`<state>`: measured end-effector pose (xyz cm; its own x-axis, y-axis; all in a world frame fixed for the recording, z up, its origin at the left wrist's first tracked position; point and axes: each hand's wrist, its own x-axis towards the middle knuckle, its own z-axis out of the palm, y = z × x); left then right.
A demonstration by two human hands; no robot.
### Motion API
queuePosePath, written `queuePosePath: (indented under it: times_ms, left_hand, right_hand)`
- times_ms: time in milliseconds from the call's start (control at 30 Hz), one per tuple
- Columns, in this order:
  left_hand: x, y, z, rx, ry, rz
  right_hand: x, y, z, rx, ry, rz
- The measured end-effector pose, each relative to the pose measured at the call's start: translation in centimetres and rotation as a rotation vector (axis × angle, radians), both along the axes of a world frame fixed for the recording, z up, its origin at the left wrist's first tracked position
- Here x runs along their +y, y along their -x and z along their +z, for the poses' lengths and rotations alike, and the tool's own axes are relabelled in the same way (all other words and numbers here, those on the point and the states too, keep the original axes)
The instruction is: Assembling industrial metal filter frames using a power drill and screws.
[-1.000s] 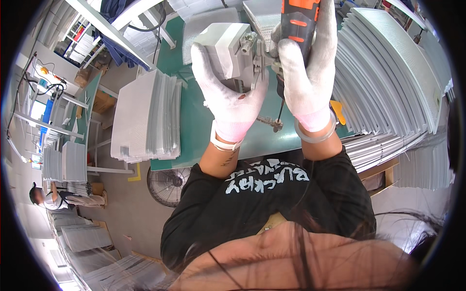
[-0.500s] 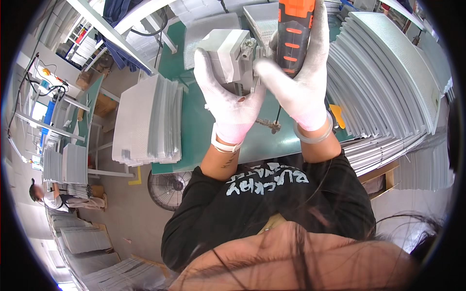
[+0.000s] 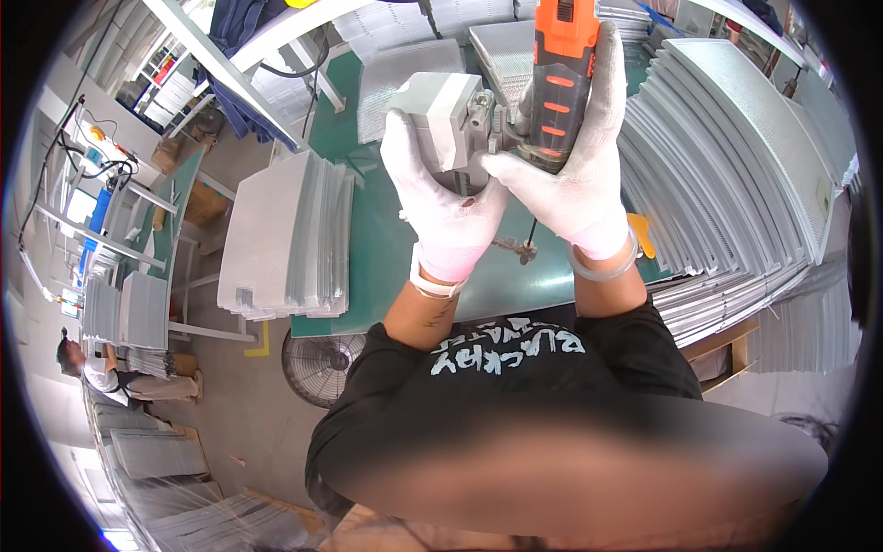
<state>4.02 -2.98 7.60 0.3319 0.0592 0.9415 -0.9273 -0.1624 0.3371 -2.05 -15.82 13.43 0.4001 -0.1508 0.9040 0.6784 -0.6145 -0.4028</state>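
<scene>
My left hand (image 3: 451, 207), in a white glove, is wrapped round a pale grey box-shaped block (image 3: 436, 118) with metal fittings (image 3: 480, 112) on its right side. An orange and black power tool (image 3: 558, 97) stands upright in my gloved right hand (image 3: 575, 179), its fingers partly hidden behind it. My right thumb points left, close to the metal fittings, and the two hands nearly meet there. Whether block and tool are joined cannot be made out. Below them, a small knobbly metal piece (image 3: 524, 248) lies on the green-topped table (image 3: 386, 285).
Stacks of thin pale panels stand at the left (image 3: 276, 235) and right (image 3: 727, 166) of the table. More panels lie at the back. A yellow-orange flat piece (image 3: 641, 236) sits by the right stack. A floor fan (image 3: 322, 366) stands below; a person (image 3: 92, 363) works far left.
The whole view has shifted slightly, so everything sits a little lower. My right thumb has come down alongside the metal fittings. Both hands keep their hold.
</scene>
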Motion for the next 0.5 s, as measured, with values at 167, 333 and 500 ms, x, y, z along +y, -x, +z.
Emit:
queuePosePath:
  times_ms: [167, 333, 500]
  left_hand:
    - [-0.15, 0.64, 0.16, -0.013, 0.011, 0.004]
    - [-0.43, 0.54, -0.08, -0.042, 0.042, 0.074]
    - [-0.51, 0.08, -0.07, -0.096, 0.001, 0.149]
  right_hand:
    - [0.33, -0.14, -0.30, -0.025, -0.111, 0.099]
    - [0.99, -0.01, 0.17, -0.040, -0.272, 0.273]
    - [1.09, -0.78, -0.20, -0.049, -0.295, 0.272]
